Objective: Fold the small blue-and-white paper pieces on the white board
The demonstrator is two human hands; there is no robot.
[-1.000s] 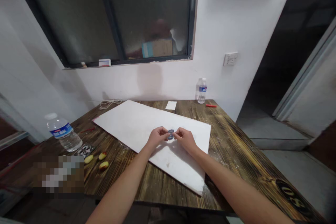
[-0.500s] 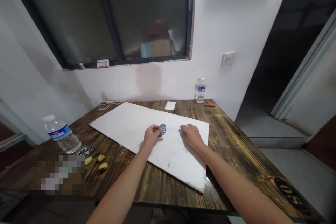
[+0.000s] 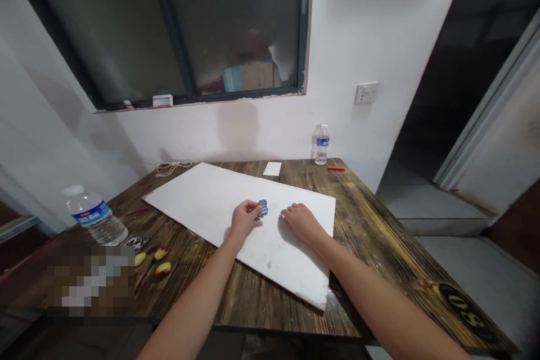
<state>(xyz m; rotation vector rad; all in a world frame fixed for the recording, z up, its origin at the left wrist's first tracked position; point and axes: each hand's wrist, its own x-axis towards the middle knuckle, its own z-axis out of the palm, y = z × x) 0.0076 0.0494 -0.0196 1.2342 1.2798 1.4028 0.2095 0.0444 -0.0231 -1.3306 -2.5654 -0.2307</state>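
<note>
My left hand (image 3: 245, 218) pinches a small blue-and-white piece (image 3: 263, 208) with an uneven edge, perhaps several thin cards together. It is held just above a white board (image 3: 194, 191) that lies aslant on the wooden table. To the right, over the same board, is my right hand (image 3: 300, 219). Its fingers are bent and drawn together, with the tips pointing towards the left hand. Whatever may be between those fingertips is hidden. A short gap separates the two hands.
A large water bottle (image 3: 95, 215) stands at the left, near several green-and-red fruits (image 3: 163, 269). Along the back are a white cable (image 3: 172, 167), a white paper (image 3: 272, 169), a smaller bottle (image 3: 322, 145) and a red pen (image 3: 336, 169). A blurred patch covers the front left.
My right hand has shifted slightly left, nearer to the left hand, and its fingers are more drawn in. My left hand keeps its hold on the blue-and-white piece, almost unmoved.
</note>
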